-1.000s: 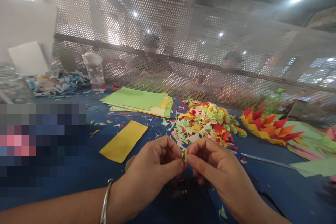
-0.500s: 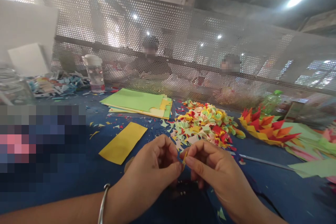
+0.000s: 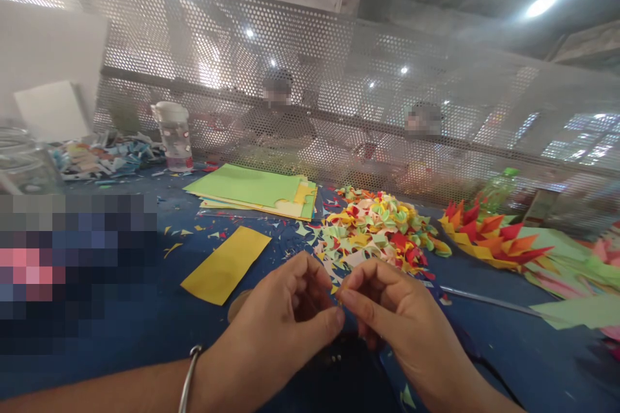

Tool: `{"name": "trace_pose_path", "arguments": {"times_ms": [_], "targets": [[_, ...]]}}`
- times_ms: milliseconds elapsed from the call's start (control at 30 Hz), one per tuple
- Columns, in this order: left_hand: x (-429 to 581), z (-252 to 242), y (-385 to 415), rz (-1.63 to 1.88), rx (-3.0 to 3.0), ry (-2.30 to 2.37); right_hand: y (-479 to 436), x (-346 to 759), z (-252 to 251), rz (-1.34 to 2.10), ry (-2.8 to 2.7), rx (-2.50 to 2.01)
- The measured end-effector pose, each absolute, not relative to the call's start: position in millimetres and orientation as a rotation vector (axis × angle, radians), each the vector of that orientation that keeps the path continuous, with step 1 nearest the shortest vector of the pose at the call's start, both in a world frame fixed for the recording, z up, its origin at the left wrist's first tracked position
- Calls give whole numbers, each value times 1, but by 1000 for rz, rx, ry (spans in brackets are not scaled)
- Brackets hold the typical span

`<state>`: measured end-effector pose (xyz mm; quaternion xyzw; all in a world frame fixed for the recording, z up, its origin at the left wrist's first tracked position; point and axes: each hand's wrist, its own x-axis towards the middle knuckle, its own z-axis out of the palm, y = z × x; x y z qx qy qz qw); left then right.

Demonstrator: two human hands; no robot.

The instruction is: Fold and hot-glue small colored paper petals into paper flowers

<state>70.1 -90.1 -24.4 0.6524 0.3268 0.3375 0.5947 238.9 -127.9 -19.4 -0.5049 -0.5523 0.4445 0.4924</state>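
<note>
In front of me my left hand and my right hand meet at the fingertips over the dark blue tabletop. A small folded piece of yellow paper is pinched between my right thumb and index finger, mostly covered by them. My left fingers are curled, with the thumb tip against the lower end of this piece; the other fingertips are partly hidden. To the left of my left hand lies a yellow paper strip. Just beyond my hands is a heap of small folded paper pieces in red, yellow, green and pink.
Green and yellow paper sheets are stacked farther back. At right stand a red-orange pointed paper ornament, a green bottle and a clear rod. A white-lidded bottle stands before a perforated metal screen; people sit behind it.
The left thumb has slid slightly down and right, and the gap between it and the left index finger is wider. Less of the yellow paper piece shows. The right hand has hardly moved.
</note>
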Motion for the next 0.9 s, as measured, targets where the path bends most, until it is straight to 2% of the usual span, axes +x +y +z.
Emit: {"name": "trace_pose_path", "arguments": {"times_ms": [900], "targets": [[68, -29, -92, 818, 1746, 868, -127, 241, -19, 1080, -1328, -1211]]}}
